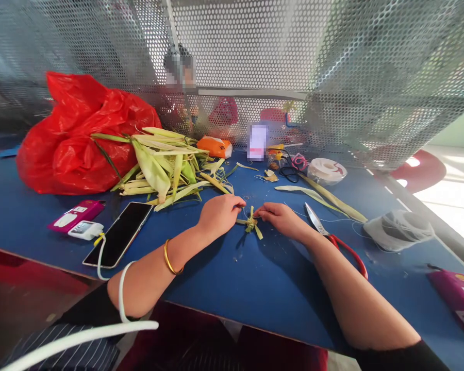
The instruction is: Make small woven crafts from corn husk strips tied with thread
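Observation:
Between my two hands, a small knotted piece of corn husk (251,223) with several short strips sticking out hangs or rests just above the blue table. My left hand (221,212) is closed in a pinch at its upper left; what the fingertips hold is too fine to make out. On the other side, my right hand (284,219) pinches with its fingertips at the husk piece's right edge, but the thing gripped is hidden. Thin white thread (325,220) runs from near my right hand toward a wrapped spool (400,230). Red-handled scissors (332,238) lie beside my right forearm.
A pile of corn husks (166,167) lies against a red plastic bag (85,134). A black phone (119,234) and purple power strip (77,216) sit at left. Tape roll (327,171), loose husk strips (313,195), and another phone (257,141) stand before the perforated metal screen (247,51).

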The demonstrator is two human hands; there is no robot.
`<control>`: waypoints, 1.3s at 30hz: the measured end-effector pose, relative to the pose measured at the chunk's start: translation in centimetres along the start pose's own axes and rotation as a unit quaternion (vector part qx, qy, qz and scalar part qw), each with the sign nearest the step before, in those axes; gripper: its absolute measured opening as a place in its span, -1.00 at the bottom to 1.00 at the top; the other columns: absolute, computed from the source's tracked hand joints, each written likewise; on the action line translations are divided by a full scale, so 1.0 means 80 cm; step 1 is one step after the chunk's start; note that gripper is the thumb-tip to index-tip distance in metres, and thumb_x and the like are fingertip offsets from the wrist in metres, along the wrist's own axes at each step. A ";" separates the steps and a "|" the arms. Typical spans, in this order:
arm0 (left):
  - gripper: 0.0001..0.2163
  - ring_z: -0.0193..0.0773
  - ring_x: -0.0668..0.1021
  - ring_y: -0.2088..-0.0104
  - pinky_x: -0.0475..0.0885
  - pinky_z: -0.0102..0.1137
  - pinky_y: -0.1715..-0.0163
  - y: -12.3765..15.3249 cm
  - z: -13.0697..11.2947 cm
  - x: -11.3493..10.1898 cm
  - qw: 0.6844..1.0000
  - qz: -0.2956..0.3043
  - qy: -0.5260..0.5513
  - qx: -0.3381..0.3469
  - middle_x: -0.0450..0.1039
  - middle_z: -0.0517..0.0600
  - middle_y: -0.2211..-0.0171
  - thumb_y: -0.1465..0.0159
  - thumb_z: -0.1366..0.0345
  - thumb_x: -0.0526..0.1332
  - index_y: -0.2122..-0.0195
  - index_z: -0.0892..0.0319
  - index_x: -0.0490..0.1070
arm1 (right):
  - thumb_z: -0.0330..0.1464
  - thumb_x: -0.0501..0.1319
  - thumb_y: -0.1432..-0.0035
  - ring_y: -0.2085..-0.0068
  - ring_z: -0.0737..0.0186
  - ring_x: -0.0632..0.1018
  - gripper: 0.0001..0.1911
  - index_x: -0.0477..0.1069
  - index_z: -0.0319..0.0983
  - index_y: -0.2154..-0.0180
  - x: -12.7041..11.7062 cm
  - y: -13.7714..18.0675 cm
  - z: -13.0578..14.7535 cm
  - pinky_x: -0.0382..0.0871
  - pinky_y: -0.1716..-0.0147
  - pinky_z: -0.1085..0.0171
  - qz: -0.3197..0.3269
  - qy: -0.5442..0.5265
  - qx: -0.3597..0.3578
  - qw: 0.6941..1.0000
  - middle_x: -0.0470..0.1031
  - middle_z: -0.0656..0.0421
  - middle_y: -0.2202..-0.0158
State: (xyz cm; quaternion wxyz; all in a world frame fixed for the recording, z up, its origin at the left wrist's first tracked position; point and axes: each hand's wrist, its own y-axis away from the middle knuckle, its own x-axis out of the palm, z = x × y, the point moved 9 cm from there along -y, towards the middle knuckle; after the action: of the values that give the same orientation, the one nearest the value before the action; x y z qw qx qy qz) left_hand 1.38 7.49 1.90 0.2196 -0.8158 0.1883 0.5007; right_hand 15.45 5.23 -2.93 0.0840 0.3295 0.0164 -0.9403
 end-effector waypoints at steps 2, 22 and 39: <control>-0.71 -0.17 0.56 0.11 0.39 -0.38 0.22 -0.007 -0.008 0.015 0.997 0.032 -0.042 0.049 0.55 -0.03 0.11 -0.21 0.47 0.18 0.11 0.06 0.55 | -0.29 0.08 -0.18 0.32 0.20 0.47 -0.76 0.48 -0.21 0.38 0.000 0.000 0.001 0.27 0.30 0.27 0.000 0.007 -0.004 1.000 0.54 0.16 0.39; -0.89 -0.46 0.36 0.63 0.19 -0.51 0.62 -0.015 0.005 0.084 0.858 0.200 0.449 -0.147 0.55 -0.04 0.44 -0.13 0.33 0.13 0.50 0.21 0.38 | -0.32 0.05 -0.19 0.38 0.25 0.42 -0.77 0.43 -0.20 0.42 0.005 0.001 0.005 0.22 0.37 0.29 0.006 0.037 -0.020 0.999 0.50 0.20 0.44; -0.92 -0.45 0.48 0.54 0.41 -0.50 0.44 -0.003 0.009 0.107 0.808 0.230 0.517 -0.162 0.51 -0.06 0.52 -0.06 0.49 0.30 0.39 0.28 0.52 | -0.11 0.17 -0.05 0.55 0.34 0.26 -0.67 0.32 -0.20 0.57 -0.002 0.010 0.001 0.09 0.54 0.31 -0.071 -0.072 0.075 0.992 0.32 0.26 0.62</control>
State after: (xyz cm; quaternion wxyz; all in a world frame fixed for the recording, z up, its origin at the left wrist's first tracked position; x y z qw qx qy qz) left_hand 4.68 7.35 -6.06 -0.1671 -0.9107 0.3724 0.0635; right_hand 15.66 4.49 -2.73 -0.0076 0.2639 -0.0372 -0.9638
